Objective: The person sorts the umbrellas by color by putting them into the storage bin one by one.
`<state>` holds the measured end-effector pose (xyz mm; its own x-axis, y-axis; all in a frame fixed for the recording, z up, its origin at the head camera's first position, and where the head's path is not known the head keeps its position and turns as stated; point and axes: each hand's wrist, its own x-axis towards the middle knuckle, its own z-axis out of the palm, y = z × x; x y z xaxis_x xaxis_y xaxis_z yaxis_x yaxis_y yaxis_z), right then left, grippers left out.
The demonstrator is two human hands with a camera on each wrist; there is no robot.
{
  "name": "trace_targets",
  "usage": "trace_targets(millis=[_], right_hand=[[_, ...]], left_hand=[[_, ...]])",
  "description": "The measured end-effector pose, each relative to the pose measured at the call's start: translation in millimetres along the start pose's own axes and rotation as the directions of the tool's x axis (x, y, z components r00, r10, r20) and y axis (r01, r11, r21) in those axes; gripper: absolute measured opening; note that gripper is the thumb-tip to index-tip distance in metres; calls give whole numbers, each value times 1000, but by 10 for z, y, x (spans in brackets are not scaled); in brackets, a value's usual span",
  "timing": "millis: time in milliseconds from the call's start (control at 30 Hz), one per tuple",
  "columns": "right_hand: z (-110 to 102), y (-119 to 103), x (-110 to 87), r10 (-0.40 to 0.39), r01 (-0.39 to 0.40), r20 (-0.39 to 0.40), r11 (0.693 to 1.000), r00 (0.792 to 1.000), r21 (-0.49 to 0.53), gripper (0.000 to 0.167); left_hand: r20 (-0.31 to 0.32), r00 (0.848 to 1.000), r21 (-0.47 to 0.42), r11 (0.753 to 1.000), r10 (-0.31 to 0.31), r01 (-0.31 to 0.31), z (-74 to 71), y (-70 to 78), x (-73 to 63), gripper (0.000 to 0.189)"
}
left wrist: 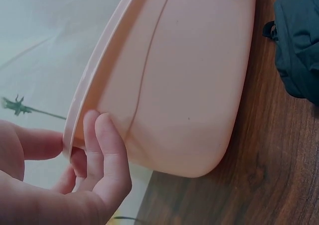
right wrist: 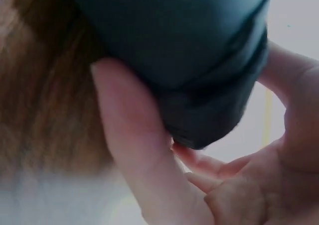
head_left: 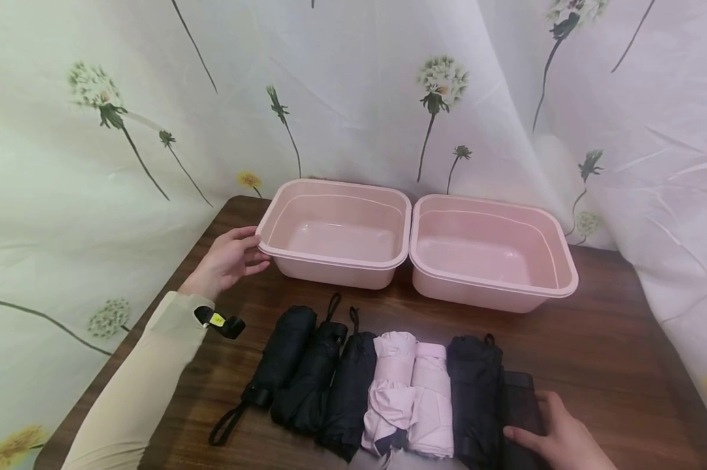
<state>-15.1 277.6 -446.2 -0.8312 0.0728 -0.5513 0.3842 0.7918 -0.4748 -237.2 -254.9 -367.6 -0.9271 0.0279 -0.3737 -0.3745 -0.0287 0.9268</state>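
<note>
From where I stand I count seven folded umbrellas lying side by side in a row on the brown wooden desk [head_left: 600, 339], close to the person. Five are black and two are pale pink. Reading from the left, three black umbrellas [head_left: 312, 382] come first, then two pink umbrellas [head_left: 431, 398], then one black umbrella with a loop at its top [head_left: 475, 398], and at the right end a smoother, boxier black umbrella [head_left: 519, 408]. I can make out four cord loops: three at the far ends and one at the near end of the leftmost umbrella.

Beyond the row sit two pink tubs, a left tub [head_left: 332, 275] and a right tub [head_left: 482, 297], their neighbouring rims side by side; whether they touch I can't quite tell.

The two hands are far apart. The left hand [head_left: 230, 258] pinches the left tub's rim at its outer side, thumb against the edge and fingers beneath. The right hand [head_left: 561, 434] grips the boxier umbrella, thumb on one side and fingers on the other. One black band [head_left: 219, 321] with a yellow label circles the left wrist, over a pale sleeve [head_left: 136, 385]. Behind everything hangs a white cloth [head_left: 353, 85] printed with dandelions.
</note>
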Motion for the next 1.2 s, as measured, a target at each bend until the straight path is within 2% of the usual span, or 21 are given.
trace_targets(millis=[100,200,367,500,600,733,867,933,1033,1200], right_hand=[[0,27,13,9,-9,6,1000,1000,20,97],[-8,46,29,2,-2,16,1000,1000,-1,98],[-30,53,45,-18,20,41,999,999,-48,98],[-55,71,32,-34,35,39,999,999,-27,93],[-72,89,17,-60,59,36,998,998,14,89],[-80,111,-6,-77,68,69,989,995,130,83],[-83,151,-29,-133,97,109,953,985,285,76],[-97,165,-35,-172,128,113,939,979,320,73],[-141,159,-32,-183,144,108,945,977,293,70],[-251,93,-38,-125,104,94,974,988,200,71]], left_hand=[[0,1000,7,1000,1,-1,3,-1,-2,57],[2,1000,6,1000,4,-4,5,2,-6,58],[9,1000,15,1000,10,-10,7,4,-12,60],[13,1000,27,1000,12,-12,3,0,1,59],[11,1000,30,1000,6,-7,-8,2,9,59],[8,1000,45,999,3,-4,-24,7,8,60],[23,1000,63,998,6,-8,-30,8,4,61],[27,1000,65,998,6,-8,-37,4,10,61],[24,1000,67,998,4,-6,-48,-2,18,62],[17,1000,71,997,-1,-1,-61,-8,35,62]])
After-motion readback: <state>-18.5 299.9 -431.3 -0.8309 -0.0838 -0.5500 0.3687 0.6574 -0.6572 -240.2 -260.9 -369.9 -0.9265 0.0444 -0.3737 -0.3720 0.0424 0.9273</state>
